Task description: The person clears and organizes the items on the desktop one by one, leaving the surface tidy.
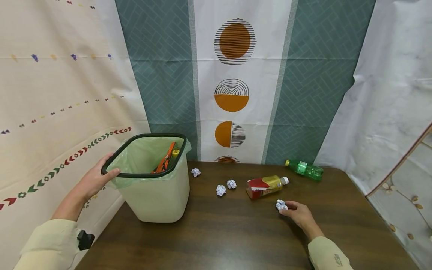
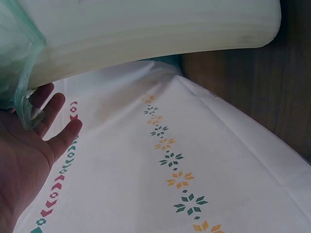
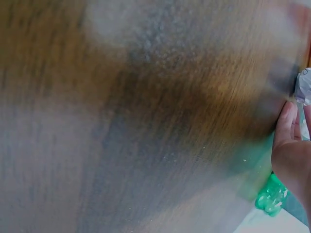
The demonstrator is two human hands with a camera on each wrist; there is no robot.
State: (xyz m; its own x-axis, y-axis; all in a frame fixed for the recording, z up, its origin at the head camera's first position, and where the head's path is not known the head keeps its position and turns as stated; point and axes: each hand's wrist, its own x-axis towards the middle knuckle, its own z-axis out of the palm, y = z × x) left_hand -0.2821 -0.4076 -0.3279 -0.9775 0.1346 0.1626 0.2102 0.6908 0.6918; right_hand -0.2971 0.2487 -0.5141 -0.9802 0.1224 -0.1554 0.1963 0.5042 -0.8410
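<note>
At the left, a pale trash bin (image 1: 156, 202) with a black rim and a green liner bag (image 1: 135, 153) stands upright on the table. My left hand (image 1: 96, 176) holds its rim at the near left corner. From the left wrist, that hand (image 2: 29, 150) shows beside the hanging liner, fingers against the bin's side. On the right, a crumpled paper ball (image 1: 281, 205) lies between the thumb and forefinger of my right hand (image 1: 300, 216), pinched at the fingertips low over the table. The right wrist view catches only part of the paper ball (image 3: 304, 87) at its edge.
Behind the right hand lie a red-and-yellow bottle (image 1: 264, 186) and a green bottle (image 1: 308, 170), both on their sides. Several more crumpled papers (image 1: 221, 190) are scattered between bin and bottles. Inside the bin is an orange item (image 1: 165, 159). Curtains (image 1: 236, 93) hang around the table (image 1: 219, 232).
</note>
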